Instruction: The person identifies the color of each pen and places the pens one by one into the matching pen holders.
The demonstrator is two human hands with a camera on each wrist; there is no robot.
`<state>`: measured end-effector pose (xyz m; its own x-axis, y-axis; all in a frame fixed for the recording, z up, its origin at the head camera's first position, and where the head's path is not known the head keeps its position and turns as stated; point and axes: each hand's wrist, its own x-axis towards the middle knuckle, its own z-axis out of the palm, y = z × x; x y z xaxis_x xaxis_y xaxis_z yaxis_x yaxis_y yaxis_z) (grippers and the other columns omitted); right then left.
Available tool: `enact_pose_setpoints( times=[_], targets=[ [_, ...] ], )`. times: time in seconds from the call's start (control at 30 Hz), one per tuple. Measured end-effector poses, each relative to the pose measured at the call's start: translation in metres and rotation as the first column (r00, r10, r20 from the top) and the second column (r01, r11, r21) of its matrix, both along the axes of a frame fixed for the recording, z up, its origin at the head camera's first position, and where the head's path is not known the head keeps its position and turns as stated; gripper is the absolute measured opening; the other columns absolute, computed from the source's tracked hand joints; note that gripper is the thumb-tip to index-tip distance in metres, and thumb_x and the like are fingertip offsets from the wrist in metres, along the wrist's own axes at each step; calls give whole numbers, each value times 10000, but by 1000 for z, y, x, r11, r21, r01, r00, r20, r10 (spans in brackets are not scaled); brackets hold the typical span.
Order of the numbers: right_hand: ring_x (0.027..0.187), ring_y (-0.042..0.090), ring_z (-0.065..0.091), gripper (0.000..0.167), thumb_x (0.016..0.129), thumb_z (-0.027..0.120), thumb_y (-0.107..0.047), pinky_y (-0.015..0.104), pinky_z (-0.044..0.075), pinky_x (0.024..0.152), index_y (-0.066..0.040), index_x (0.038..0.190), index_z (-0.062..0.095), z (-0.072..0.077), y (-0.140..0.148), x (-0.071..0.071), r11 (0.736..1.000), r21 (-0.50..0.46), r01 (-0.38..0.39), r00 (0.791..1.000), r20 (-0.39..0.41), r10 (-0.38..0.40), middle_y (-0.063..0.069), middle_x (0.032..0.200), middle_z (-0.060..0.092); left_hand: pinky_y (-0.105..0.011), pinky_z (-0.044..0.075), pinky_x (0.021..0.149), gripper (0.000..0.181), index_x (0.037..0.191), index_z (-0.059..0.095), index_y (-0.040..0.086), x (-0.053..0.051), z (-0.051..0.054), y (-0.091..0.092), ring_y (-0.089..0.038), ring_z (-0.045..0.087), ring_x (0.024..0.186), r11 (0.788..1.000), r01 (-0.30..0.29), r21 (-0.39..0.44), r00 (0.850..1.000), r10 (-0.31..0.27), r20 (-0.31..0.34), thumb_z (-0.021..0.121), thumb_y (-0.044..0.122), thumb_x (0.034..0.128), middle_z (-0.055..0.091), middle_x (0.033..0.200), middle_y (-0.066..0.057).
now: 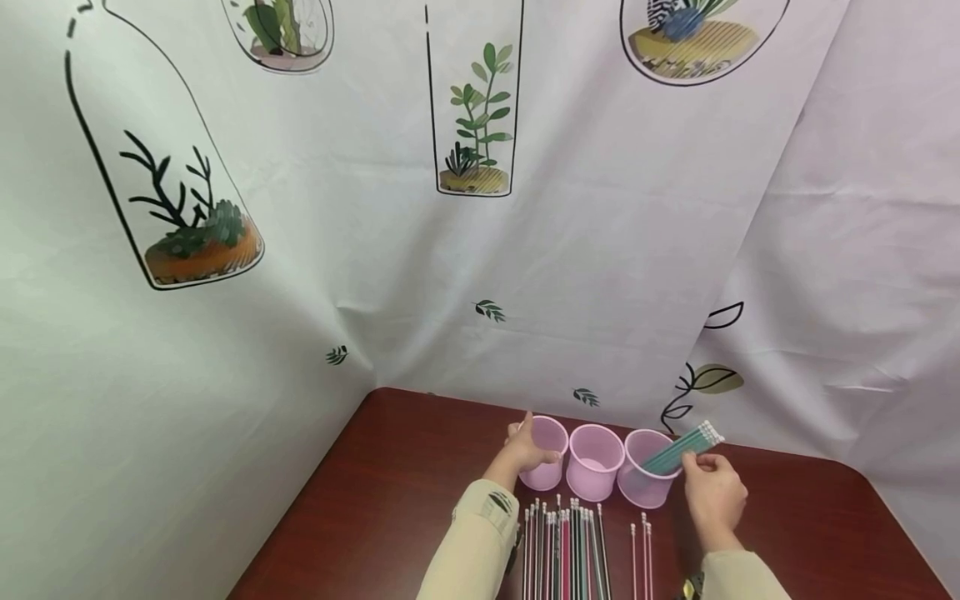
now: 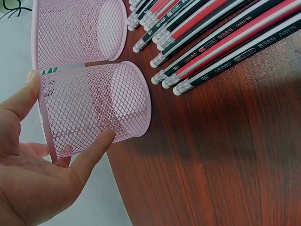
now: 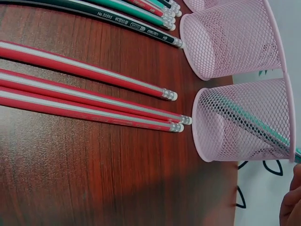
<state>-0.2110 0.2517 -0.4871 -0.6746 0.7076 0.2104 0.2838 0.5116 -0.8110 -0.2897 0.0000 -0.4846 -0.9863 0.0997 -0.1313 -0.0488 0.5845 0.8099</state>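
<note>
Three pink mesh pencil cups stand in a row on the table. My left hand point(image 1: 525, 450) grips the left cup point(image 2: 94, 108), its fingers spread about the rim and side. At the right cup point(image 1: 643, 490), my right hand point(image 1: 716, 492) pinches a bundle of green pencils point(image 1: 678, 450) by the rim. The bundle leans inside that cup, white eraser ends up and out to the right; its lower part shows through the mesh in the right wrist view. Between them is the middle cup point(image 1: 596, 462), with nothing seen in it.
Many striped pencils point(image 1: 562, 550), black, red and green, lie side by side in front of the cups. Three red pencils point(image 3: 89, 94) lie apart, to their right. Behind the wooden table point(image 1: 360, 483) hangs a printed white cloth point(image 1: 600, 250).
</note>
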Motion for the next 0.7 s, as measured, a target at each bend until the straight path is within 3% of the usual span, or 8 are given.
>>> enact_pose_setpoints(
  times=[0.33,0.4,0.5,0.57,0.6,0.63,0.7],
  targets=[
    [810,388,579,413,882,523,-364,445,399,595,22,1005,608,-1,8,2,999,-3,-53,993,104,53,210,919,653,-563,354,967,974,1467,236,77,2,-1,0,-446,346,1210,1000,8,-1,1000,-8,-1,809,180,687,299,1354,-239],
    [801,376,567,452,878,526,-397,435,387,588,9,1077,551,1,6,2,999,-26,-22,996,91,24,204,911,635,-561,355,967,973,1468,232,77,2,-1,0,-445,346,1210,1000,9,-2,1000,-9,-1,808,183,691,297,1355,-240],
    [735,312,535,427,870,550,-380,393,360,564,-39,1117,479,3,-2,2,999,-36,-4,1000,-9,4,143,847,586,-561,347,975,974,1471,221,78,3,-1,-1,-446,338,1218,1000,13,-1,1000,-13,4,804,188,698,288,1367,-243],
    [664,247,506,332,858,592,-312,351,356,541,-62,1057,504,3,-13,3,998,8,-62,994,-92,62,73,788,556,-563,340,979,975,1472,218,79,2,0,-1,-448,333,1223,1000,15,-1,1000,-15,6,802,189,700,282,1373,-246],
    [633,214,494,263,849,612,-266,333,363,532,-67,1005,537,1,-19,3,991,53,-123,985,-113,128,51,759,553,-567,338,978,973,1470,219,72,2,1,-1,-452,331,1221,1000,18,-3,1000,-18,3,802,186,699,281,1372,-251],
    [610,181,489,191,839,629,-214,315,378,528,-71,950,568,-1,-25,5,974,99,-204,969,-119,215,36,736,563,-569,339,977,971,1469,221,67,2,1,-1,-456,331,1219,1000,21,-4,1000,-21,-1,802,184,699,279,1372,-255],
    [580,122,485,73,806,664,-152,279,408,528,-102,831,616,-8,-37,8,912,181,-369,920,-67,386,-4,682,570,-568,338,977,976,1470,215,68,0,2,-1,-457,327,1223,1000,26,-7,1000,-26,-6,801,190,699,272,1380,-257]
  ],
)
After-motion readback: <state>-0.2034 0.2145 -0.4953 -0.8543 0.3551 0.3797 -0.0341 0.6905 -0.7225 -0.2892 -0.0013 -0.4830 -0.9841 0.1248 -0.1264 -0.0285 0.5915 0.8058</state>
